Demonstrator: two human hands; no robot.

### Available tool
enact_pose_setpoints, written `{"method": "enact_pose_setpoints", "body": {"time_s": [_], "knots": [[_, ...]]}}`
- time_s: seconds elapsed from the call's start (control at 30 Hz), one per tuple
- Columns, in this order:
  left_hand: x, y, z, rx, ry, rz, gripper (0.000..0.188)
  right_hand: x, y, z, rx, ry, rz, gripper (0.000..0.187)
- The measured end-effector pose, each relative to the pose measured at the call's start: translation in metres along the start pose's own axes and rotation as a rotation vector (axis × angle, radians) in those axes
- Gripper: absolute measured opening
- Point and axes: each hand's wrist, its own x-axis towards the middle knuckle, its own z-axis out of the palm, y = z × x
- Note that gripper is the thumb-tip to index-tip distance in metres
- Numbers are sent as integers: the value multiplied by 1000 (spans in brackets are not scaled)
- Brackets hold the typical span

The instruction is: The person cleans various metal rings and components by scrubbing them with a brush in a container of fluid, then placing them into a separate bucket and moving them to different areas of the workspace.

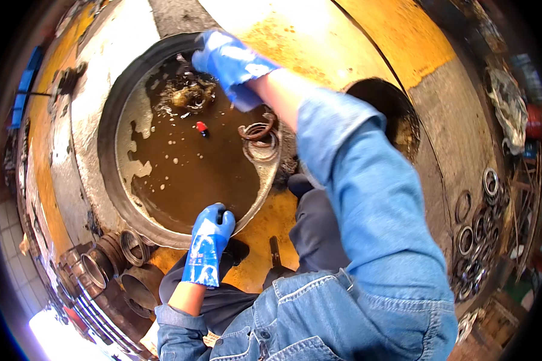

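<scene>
Two gloved hands, left hand [209, 240] and right hand [232, 63], grip basin [111, 120] rim near rings [260, 139].

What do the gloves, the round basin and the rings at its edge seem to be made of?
Gloves, as on the left hand: probably rubber-coated, glossy blue, wet sheen. Round basin: likely metal, worn grey rim, holding brown liquid. Rings: apparently steel, reddish-brown, rusty.
</scene>
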Motion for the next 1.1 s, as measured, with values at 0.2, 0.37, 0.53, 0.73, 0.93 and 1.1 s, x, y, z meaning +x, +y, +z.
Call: {"method": "enact_pose_setpoints", "body": {"time_s": [0.2, 0.37, 0.53, 0.73, 0.93, 1.1], "knots": [[-11, -3, -8, -99, -47, -8, 25, -62, 39, -137, 43, -59, 291, 37], [1, 9, -7, -47, -150, -66, 20, -178, 131, -193, -108, -405, 597, 32], [1, -13, 4, -158, -80, -117, 24, -225, 248, -100, -673, -1003, 567, 38], [-6, -8, 7, -152, -38, -138, 23, -268, 328, -8, -452, -659, 503, 27], [-6, -8, -2, -89, -185, -257, 25, -271, 233, -62, -4, -123, 1260, 45], [-2, 4, -1, -96, -153, -195, 21, -293, 292, -56, 458, -116, 1364, 49]]}}
